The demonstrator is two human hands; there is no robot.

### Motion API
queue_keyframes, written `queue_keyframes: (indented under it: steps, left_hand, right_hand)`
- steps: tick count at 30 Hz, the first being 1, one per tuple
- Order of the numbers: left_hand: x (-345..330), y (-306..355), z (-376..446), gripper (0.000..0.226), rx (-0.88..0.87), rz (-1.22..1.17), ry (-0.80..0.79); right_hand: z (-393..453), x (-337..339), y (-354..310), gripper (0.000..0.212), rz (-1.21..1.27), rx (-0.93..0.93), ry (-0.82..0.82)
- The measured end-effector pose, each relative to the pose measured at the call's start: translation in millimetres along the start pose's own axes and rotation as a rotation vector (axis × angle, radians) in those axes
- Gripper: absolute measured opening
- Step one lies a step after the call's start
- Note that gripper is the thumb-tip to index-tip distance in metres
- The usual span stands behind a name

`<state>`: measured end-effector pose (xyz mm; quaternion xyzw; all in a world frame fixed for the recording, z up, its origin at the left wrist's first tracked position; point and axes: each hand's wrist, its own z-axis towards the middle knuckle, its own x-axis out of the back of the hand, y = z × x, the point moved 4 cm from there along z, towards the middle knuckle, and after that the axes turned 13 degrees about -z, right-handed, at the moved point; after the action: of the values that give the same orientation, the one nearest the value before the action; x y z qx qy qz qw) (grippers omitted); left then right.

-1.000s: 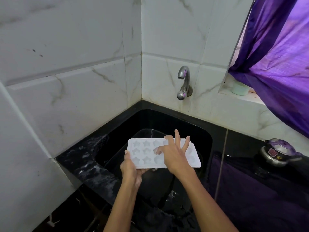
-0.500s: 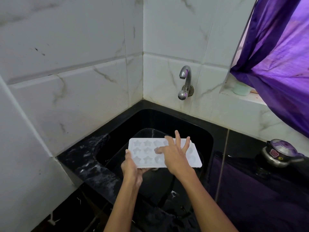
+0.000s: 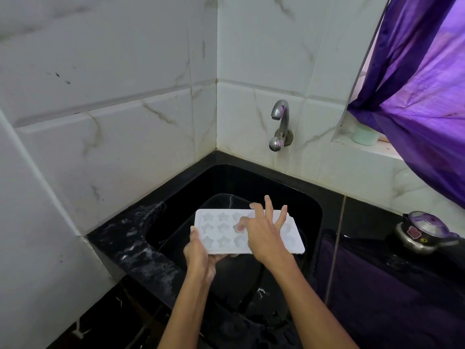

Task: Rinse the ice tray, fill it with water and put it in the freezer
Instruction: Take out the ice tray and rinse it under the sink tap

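Note:
A white ice tray (image 3: 221,231) with star-shaped and round cells is held level over the black sink (image 3: 297,197). My left hand (image 3: 200,255) grips its near left corner, thumb on top and fingers underneath. My right hand (image 3: 264,235) lies over the middle of the tray with fingers spread, and its thumb presses into one cell. A metal tap (image 3: 279,124) juts from the tiled wall above the sink, and no water runs from it.
White marble tiles wall in the corner on the left and behind. A black counter (image 3: 130,245) rims the sink. A steel pressure cooker (image 3: 425,233) stands on the counter at right. A purple curtain (image 3: 422,96) hangs over a sill holding a pale green cup (image 3: 364,136).
The hands and tray have barely moved. The right thumb stays in the tray's cells and shifts only slightly.

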<state>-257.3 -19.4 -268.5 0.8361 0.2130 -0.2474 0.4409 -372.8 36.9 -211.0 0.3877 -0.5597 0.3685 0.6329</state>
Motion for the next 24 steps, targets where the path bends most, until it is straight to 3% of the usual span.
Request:
queue_keyframes:
  steps: [10,17,24]
  left_hand:
    - [-3,-1,-1,0.037,-0.004,-0.002,0.008]
    - [-1,-3,-2,0.037,-0.010,0.011,0.010]
    - [-2,-6,-1,0.037,-0.006,0.015,0.011]
  right_hand:
    - [7,3,-22,0.058,-0.003,0.099,-0.007]
    - [6,1,-28,0.037,-0.004,0.114,-0.036]
    - [4,0,-28,0.039,-0.021,0.110,-0.037]
